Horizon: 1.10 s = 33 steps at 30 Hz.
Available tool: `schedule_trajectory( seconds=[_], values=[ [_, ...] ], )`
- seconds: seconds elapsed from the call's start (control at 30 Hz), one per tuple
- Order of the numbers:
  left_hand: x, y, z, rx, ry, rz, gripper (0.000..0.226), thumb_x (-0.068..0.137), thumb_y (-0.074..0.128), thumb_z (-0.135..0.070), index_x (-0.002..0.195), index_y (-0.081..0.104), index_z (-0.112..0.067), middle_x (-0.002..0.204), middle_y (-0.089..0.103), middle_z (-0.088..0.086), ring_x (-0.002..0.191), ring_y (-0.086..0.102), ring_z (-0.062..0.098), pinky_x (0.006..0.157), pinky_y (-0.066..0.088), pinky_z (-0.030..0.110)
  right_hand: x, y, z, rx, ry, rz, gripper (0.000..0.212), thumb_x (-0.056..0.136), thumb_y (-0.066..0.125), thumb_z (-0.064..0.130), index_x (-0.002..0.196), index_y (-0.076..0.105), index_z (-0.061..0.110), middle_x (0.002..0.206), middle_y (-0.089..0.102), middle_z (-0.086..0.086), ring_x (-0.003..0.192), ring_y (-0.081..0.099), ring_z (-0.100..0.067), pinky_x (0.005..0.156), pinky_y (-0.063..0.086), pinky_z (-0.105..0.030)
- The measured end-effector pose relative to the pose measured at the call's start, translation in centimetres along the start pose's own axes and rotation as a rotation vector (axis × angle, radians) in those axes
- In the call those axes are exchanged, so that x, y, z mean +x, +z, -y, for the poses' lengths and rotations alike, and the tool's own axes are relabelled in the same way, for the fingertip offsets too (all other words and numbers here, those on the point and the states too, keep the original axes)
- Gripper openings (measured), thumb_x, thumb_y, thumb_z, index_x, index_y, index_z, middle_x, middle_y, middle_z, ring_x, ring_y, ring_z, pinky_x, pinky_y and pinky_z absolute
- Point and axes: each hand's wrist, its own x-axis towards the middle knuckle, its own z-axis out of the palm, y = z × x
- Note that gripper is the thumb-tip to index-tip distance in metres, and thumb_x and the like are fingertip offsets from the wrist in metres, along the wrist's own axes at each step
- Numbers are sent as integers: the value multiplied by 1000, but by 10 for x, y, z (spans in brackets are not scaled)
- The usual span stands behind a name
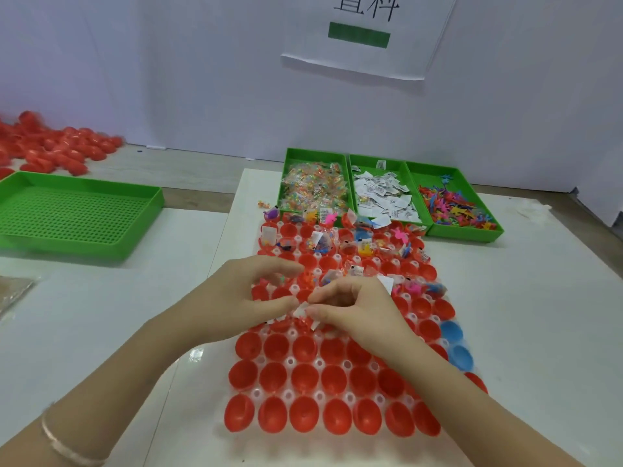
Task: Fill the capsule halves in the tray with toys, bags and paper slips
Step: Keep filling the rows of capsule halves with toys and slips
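Observation:
A clear tray (pixel 290 360) holds rows of red capsule halves (pixel 305 377) and two blue halves (pixel 456 345) at its right side. The far rows carry toys, bags and slips; the near rows show only red cups. Over the tray's middle, my left hand (pixel 246 294) and my right hand (pixel 350 308) meet. Both pinch a small white paper slip (pixel 301 311) between thumb and fingers. The left hand also holds small coloured pieces under its curled fingers. Behind the tray stand three green bins: clear bags (pixel 315 187), paper slips (pixel 382 193), coloured toys (pixel 453 205).
An empty green perforated tray (pixel 72 214) sits at the left. A heap of red capsule halves (pixel 57 148) lies at the far left by the wall. A clear bag (pixel 15 291) lies at the left edge. A paper sign (pixel 364 32) hangs on the wall.

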Motion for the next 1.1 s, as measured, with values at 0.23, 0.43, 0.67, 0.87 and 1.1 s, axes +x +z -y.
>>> schedule_trajectory(
  seconds=[0.23,0.43,0.67,0.87,1.1],
  values=[
    [-2,11,2,239,72,-44,16,79,76,-39,94,75,-32,97,56,-15,97,50,0,88,43,25,0,0,0,-399,-131,-11,13,78,76,20,73,67,28,71,69,8,64,63,0,62,47,-14],
    [4,17,-4,264,66,-29,6,80,73,-36,86,75,-35,93,52,-16,94,47,6,87,41,30,3,-2,5,-584,-189,95,10,82,69,22,89,71,28,73,65,12,63,55,6,59,41,-10],
    [10,18,-7,286,54,4,7,81,72,-32,75,67,-33,93,53,-16,96,48,10,90,41,33,18,-11,14,-526,-116,223,5,79,75,22,83,72,24,69,70,4,58,59,3,56,44,-14],
    [12,15,-5,210,22,-31,15,81,71,-32,72,62,-41,93,52,-17,94,45,4,88,38,25,23,-11,8,-387,-140,155,8,81,76,22,82,70,28,73,72,8,67,67,-2,60,49,-17],
    [9,13,-2,149,9,28,21,77,76,-33,67,62,-45,94,54,-16,98,47,1,86,38,21,12,-5,-1,-523,-283,147,11,81,75,20,84,68,27,76,66,15,65,57,3,62,41,-10]
  ],
)
